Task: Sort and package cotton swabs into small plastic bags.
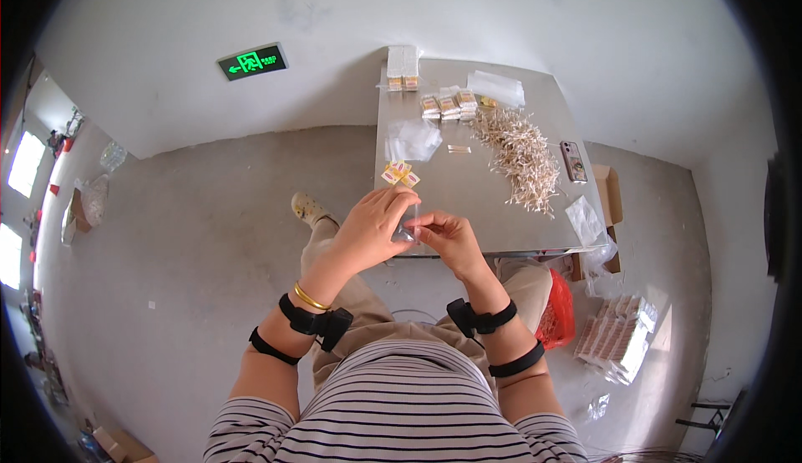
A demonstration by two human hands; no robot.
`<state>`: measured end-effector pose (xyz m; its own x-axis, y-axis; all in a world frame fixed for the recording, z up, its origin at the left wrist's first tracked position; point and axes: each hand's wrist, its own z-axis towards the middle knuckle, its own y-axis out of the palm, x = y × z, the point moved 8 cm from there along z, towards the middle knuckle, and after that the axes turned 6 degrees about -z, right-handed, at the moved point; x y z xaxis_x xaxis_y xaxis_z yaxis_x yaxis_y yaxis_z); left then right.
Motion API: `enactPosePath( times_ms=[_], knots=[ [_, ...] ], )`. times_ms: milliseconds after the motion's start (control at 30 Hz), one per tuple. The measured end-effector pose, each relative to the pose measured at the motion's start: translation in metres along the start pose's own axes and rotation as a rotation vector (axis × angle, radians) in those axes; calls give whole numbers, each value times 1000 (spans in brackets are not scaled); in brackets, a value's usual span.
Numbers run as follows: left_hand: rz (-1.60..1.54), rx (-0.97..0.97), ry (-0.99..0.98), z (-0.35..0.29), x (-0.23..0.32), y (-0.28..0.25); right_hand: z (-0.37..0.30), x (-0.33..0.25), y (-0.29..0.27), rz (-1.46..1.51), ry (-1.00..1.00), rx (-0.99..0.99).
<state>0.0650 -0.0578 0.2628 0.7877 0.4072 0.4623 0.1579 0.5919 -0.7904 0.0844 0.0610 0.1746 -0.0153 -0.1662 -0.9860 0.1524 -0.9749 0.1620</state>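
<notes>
The left hand (376,222), fingers curled, holds a small, clear plastic bag (406,231) at the smooth grey table's (476,212) near left; yellow-and-white printed cards (399,173) lie just beyond. The right hand (449,242) pinches the bag's right side.

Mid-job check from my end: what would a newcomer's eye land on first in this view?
Probably the loose heap of swabs on the right side of the table, or the lit green sign on the wall at upper left. Next, the left hand and right hand hold a small clear bag by the table's near edge. The red bag beside the right leg also stands out.
</notes>
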Motion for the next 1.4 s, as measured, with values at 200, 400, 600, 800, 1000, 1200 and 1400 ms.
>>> enactPosePath(
  times_ms=[200, 400, 600, 800, 1000, 1200, 1400],
  knots=[
    [-109, 12, -26, -6, -5, -4, 5, 10, -1, -106, 21, 60],
    [-119, 11, -56, -16, -20, -8, 13, 25, 13, -173, 87, 18],
    [-107, 18, -60, -30, -48, -6, 22, 56, 11, -66, 95, 64],
    [-55, -101, -197, -72, -124, 27, 15, 103, -18, -198, 282, 100],
    [109, -319, -243, -100, -165, 61, 8, 130, -32, -182, 368, 122],
    [258, -350, -320, -111, -199, 78, 10, 143, -36, -209, 435, 111],
    [345, -399, -410, -133, -236, 94, 13, 151, -31, -141, 474, 129]
  ],
)
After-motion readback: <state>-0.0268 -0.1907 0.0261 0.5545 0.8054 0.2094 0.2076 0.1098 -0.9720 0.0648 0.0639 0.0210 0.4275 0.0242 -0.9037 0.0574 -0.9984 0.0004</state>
